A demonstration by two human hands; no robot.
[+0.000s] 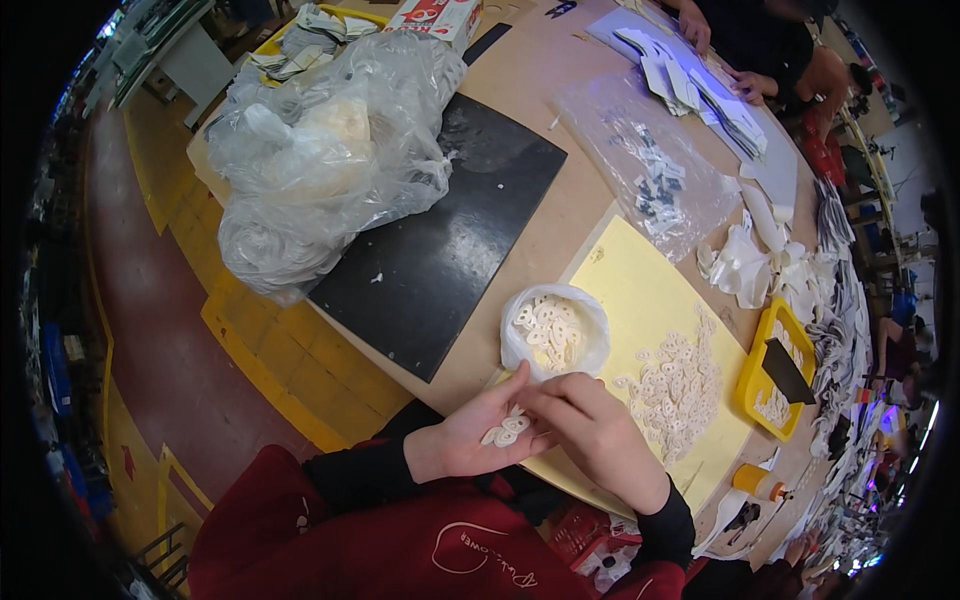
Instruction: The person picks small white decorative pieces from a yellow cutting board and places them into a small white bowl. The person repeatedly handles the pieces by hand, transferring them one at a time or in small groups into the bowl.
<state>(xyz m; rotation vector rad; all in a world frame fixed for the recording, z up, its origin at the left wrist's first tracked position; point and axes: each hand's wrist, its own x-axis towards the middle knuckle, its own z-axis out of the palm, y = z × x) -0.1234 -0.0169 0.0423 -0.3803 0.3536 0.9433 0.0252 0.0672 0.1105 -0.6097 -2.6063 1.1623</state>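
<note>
We find the left hand (462, 432) cupped with the palm turned up, holding a few pale pieces (508, 430) in its hollow. We note the right hand (598, 432) just beside it, fingers bent over the left fingertips; we cannot tell whether it pinches a piece.

Just beyond both hands we record 1 white plastic bag (598, 345), mouth open, with more pieces of the same kind inside. It stands at the near-left edge of a yellow sheet (625, 265). To its right on that sheet we observe 1 loose heap (680, 385) of matching pieces.

Farther right we log 1 yellow tray (749, 378) containing similar pieces, with a dark plate (788, 372) lying across it, and near it 1 orange bottle (757, 482).

To the left we see 1 black board (470, 230), partly covered by a bulky clear bag (300, 175). At the far side, we note a co-worker's hands (693, 27) at white cards (665, 78).
</note>
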